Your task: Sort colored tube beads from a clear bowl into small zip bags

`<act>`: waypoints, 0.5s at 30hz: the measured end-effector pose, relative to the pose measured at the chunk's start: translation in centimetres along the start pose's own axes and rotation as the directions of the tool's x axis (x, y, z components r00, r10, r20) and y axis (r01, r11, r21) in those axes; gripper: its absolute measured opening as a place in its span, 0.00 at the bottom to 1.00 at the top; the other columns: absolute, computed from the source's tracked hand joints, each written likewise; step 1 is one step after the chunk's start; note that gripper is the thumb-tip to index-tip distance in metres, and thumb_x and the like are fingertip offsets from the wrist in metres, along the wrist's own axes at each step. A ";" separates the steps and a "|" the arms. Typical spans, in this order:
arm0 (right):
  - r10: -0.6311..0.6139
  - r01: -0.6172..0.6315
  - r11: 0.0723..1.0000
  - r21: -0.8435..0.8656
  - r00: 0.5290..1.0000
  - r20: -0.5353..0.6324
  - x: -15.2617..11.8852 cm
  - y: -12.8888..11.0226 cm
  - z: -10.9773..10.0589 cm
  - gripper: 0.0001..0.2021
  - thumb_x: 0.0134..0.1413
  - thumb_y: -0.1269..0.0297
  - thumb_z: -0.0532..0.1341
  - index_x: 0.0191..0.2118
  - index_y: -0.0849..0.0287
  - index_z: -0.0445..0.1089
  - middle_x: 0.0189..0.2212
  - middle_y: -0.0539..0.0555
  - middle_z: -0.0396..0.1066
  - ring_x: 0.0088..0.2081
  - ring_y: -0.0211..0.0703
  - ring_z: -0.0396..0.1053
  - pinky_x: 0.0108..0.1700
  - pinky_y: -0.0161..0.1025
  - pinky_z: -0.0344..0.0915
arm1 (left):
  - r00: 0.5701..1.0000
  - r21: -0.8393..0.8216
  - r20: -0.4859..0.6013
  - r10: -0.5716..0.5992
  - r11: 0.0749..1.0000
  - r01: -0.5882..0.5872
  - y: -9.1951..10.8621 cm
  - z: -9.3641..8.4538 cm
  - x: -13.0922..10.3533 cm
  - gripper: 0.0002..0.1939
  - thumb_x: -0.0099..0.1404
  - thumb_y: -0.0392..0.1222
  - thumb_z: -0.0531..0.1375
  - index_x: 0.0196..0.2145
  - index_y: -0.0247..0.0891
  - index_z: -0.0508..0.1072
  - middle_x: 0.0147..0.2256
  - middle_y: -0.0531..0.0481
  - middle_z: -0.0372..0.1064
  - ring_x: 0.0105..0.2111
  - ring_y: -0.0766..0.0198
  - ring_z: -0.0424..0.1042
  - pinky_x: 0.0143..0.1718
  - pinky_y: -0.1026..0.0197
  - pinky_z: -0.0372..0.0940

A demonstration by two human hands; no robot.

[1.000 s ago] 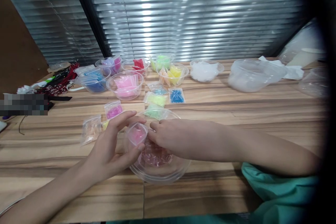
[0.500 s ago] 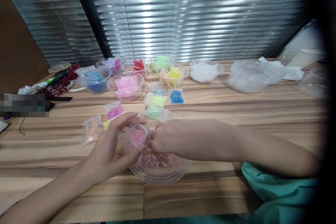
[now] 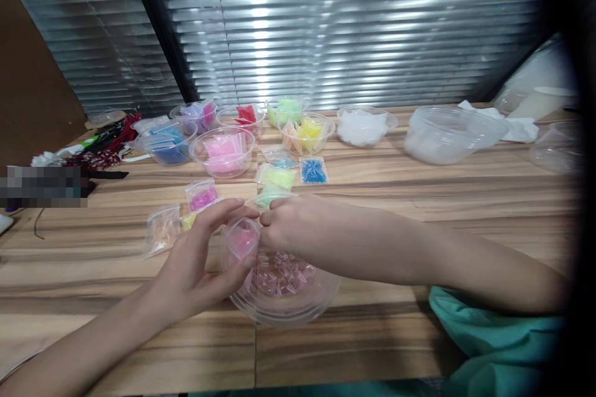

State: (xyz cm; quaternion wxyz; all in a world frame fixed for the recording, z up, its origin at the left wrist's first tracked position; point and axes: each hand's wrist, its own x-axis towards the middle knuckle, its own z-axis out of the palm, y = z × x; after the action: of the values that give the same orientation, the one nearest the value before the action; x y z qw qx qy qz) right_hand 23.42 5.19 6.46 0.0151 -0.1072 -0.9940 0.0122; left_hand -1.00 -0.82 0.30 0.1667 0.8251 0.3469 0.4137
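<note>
A wide clear plastic bowl (image 3: 298, 313) stands before me with many small pink, shiny tube-like pieces (image 3: 282, 273) in it. Over its left side, my left hand (image 3: 205, 260) holds a small clear plastic bag (image 3: 242, 239) with pink contents between thumb and fingers. The mouth of the bag faces toward me or upward; I cannot tell exactly. Close beside the bag, above the far part of the bowl, is my right hand (image 3: 293, 223), its fingers curled and pinched together. Whatever the right fingertips hold is hidden.
Small zip bags lie behind the bowl: blue (image 3: 313, 170), yellow-green (image 3: 277, 177), purple (image 3: 202, 196) and pale orange (image 3: 162, 229). Farther back stand several clear bowls of coloured packets, such as pink (image 3: 226, 155), and one with white material (image 3: 363, 128). Stacked bowls (image 3: 437, 136) stand right.
My right hand has risen and shifted slightly away from me, uncovering more of the pink pieces in the bowl. My left hand and its bag have stayed almost in place.
</note>
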 end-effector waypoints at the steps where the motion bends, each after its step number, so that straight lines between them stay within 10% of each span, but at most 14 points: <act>1: 0.017 -0.018 1.000 -0.022 1.000 -0.026 0.0 0.0 0.0 0.11 0.62 0.83 0.56 0.34 0.61 0.69 0.34 0.52 0.71 0.34 0.42 0.68 0.34 0.41 0.57 | 1.000 -0.003 0.001 -0.002 1.000 0.002 0.0 0.0 0.0 0.40 0.66 0.29 0.64 0.69 0.46 0.55 0.59 0.46 0.70 0.58 0.62 0.72 0.62 0.61 0.65; 15: 0.090 -0.056 0.980 0.189 0.979 -0.181 -0.1 0.4 -1.1 0.11 0.68 0.78 0.53 0.34 0.60 0.66 0.32 0.49 0.66 0.34 0.38 0.63 0.34 0.37 0.56 | 1.000 0.024 -0.023 -0.008 1.000 0.009 -0.1 0.0 -0.4 0.40 0.66 0.31 0.66 0.70 0.48 0.55 0.58 0.48 0.70 0.57 0.63 0.72 0.61 0.63 0.67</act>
State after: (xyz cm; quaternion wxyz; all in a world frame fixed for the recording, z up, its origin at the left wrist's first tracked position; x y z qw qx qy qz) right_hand 23.60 5.56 7.55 0.1185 -0.1425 -0.9782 0.0937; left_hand -1.26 -1.02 0.02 0.1544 0.8209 0.3572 0.4180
